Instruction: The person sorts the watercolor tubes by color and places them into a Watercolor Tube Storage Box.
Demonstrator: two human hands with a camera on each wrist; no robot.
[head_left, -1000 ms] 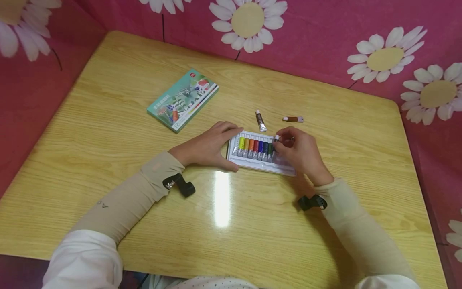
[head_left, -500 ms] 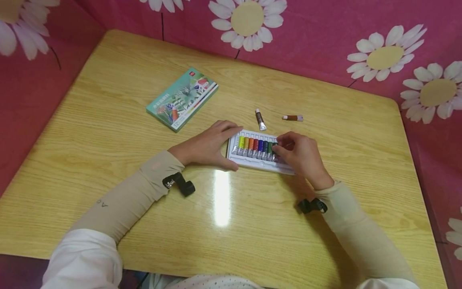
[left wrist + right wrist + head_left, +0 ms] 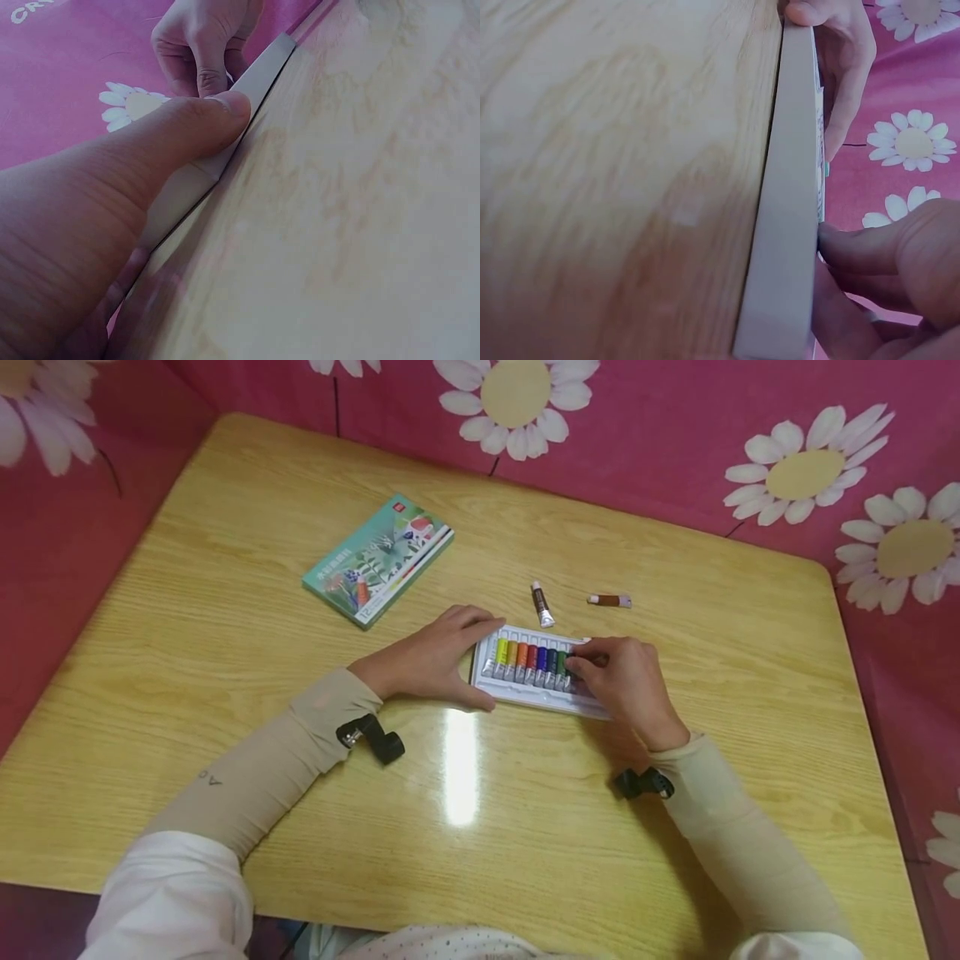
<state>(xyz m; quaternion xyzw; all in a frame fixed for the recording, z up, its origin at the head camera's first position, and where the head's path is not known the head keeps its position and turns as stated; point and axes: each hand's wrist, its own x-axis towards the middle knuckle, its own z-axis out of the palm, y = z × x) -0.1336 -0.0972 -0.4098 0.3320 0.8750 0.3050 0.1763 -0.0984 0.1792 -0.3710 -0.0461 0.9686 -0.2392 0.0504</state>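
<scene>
A white plastic paint tray [image 3: 542, 697] lies on the table, with a row of coloured paint tubes [image 3: 532, 658] in its slots, from white and yellow to green. My left hand [image 3: 431, 658] holds the tray's left end, thumb on the near side and fingers on the far side; the left wrist view shows the thumb [image 3: 229, 109] against the side wall. At the tray's right end, my right hand [image 3: 630, 685] pinches a dark paint tube [image 3: 573, 682] down at the slots, mostly hidden by the fingers. From the right wrist, the fingertips [image 3: 847, 247] appear just above the tray's edge.
Beyond the tray lie two loose brown paint tubes, one dark brown [image 3: 542, 604] and one reddish brown [image 3: 610, 601]. A teal paint box [image 3: 378, 560] with plant pictures rests back left. Pink flowered cloth [image 3: 637, 435] borders the wooden table [image 3: 360, 852].
The right hand has lowered the dark tube from a raised tilt into line with the row, and its fingers now cover most of it. My left hand stays on the tray.
</scene>
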